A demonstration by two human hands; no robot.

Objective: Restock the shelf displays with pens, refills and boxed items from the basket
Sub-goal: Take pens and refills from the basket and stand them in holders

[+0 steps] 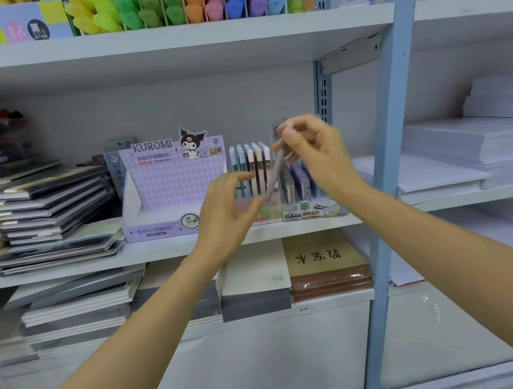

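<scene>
Right hand [310, 153] raised, pinching tilted refill [274, 177], left hand [229, 215] loosely spread below

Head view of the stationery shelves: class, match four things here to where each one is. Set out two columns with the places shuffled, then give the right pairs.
Things
1. Kuromi display box
2. coloured highlighters
3. brown pads
4. slim pen-like item

Places
A. top shelf
B. lower shelf
C. middle shelf
D. pinched in the right hand

Pairs: 1-C, 2-A, 3-B, 4-D
</scene>
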